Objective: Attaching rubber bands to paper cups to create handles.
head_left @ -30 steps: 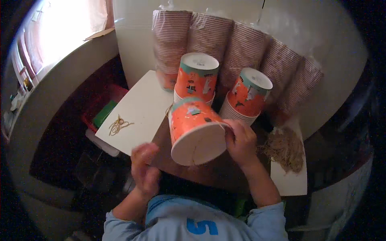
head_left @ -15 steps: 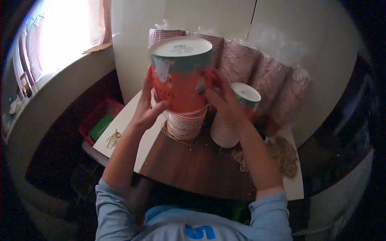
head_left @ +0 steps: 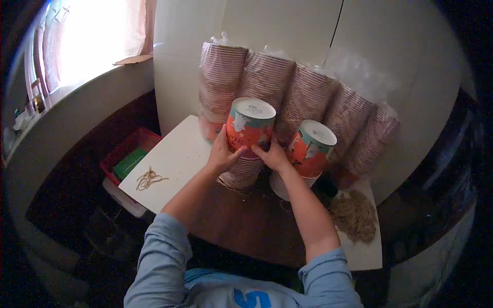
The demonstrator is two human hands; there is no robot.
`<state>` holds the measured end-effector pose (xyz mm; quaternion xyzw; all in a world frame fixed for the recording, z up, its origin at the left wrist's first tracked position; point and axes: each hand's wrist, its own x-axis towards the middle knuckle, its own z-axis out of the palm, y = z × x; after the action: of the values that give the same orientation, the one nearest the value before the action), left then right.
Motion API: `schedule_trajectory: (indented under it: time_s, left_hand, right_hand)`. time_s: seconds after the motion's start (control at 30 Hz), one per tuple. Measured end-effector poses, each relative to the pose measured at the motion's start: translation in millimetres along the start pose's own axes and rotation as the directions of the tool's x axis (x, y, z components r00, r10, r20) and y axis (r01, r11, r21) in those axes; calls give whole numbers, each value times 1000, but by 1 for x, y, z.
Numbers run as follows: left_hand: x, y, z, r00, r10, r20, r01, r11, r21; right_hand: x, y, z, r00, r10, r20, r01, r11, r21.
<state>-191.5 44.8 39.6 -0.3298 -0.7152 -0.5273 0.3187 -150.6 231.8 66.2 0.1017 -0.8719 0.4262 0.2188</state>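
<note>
An upside-down paper bucket (head_left: 250, 128), orange with a green band and a white base, sits over a stack of nested paper buckets (head_left: 240, 174). My left hand (head_left: 223, 154) is closed round its left side, the thumb pressed to the front near the lower edge. My right hand (head_left: 273, 155) grips the opposite side, thumb also at the front. To the right, a matching bucket (head_left: 311, 151) tops a second nested stack (head_left: 282, 187). Both stacks stand on the brown part of the table (head_left: 246, 220).
Behind stand several tall bucket stacks wrapped in clear plastic (head_left: 308, 100). A tangled heap of tan string (head_left: 354, 215) lies at the right. A small bundle of string (head_left: 150, 179) rests on the table's white left part. A red crate (head_left: 141, 138) is beyond the left edge.
Both hands have lowered the bucket from the air, away from me, onto the left nested stack. It now covers the stack's top.
</note>
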Motion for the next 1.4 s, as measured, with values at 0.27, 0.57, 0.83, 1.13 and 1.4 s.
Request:
schedule_trajectory:
  time_s: [0.27,0.57,0.83,1.13,1.4]
  left_hand:
    - [-117,6,-24,989,-60,135,5,927,375]
    - [-162,47,-15,931,-112,348,-59,894,444]
    - [-163,52,-14,923,-132,361,-35,906,422]
    - [-167,49,-17,935,-113,337,-22,929,370]
    - [-160,148,-7,944,303,132,-311,949,51]
  right_hand:
    - [-47,-47,-88,853,-464,-239,154,660,-735]
    - [-37,9,-137,901,-368,-229,144,752,-643]
    - [-24,-47,-187,845,-350,-404,165,890,-424]
    - [-119,-77,-266,694,-156,-702,372,914,164]
    - [-233,30,-102,731,652,198,-411,190,892]
